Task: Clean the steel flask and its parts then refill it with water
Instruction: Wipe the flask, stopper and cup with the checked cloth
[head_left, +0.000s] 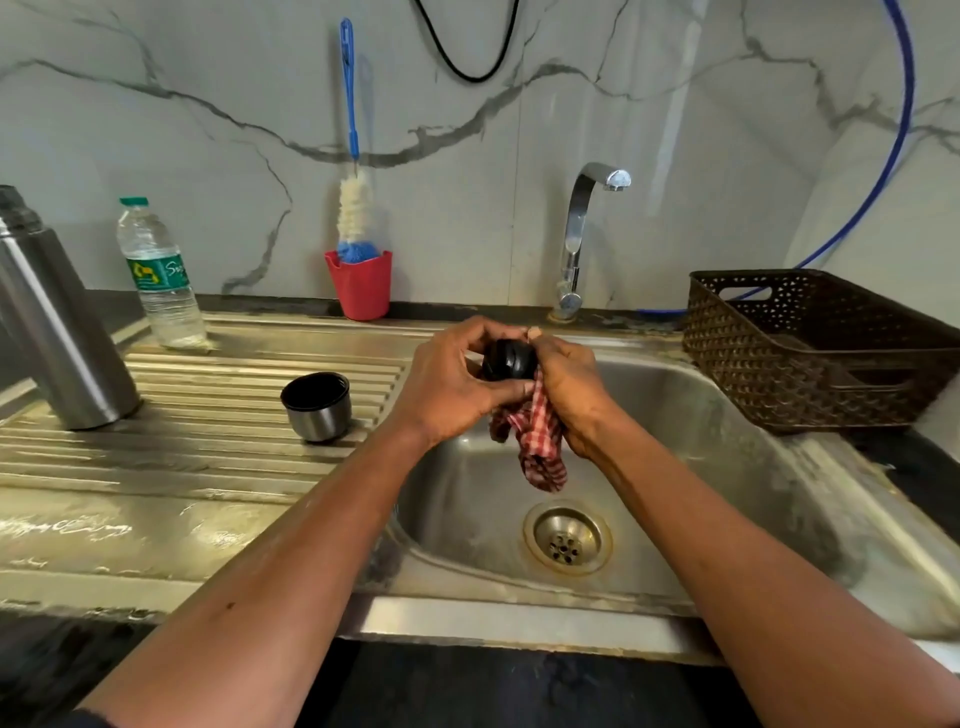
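Over the sink basin (701, 467), my left hand (452, 384) grips a small black flask stopper (508, 359). My right hand (569, 395) presses a red-and-white checked cloth (535, 447) against the stopper, and the cloth's end hangs down toward the drain. The tall steel flask (57, 322) stands uncapped on the ribbed drainboard (208, 447) at the far left. Its steel cup lid (317, 405) rests mouth-up on the drainboard, to the left of my hands.
A plastic water bottle (161, 275) stands behind the flask. A red cup (360, 286) holding a blue bottle brush (352, 156) sits against the marble wall. The tap (582, 234) is off, with no water running. A brown woven basket (815, 353) sits right of the sink.
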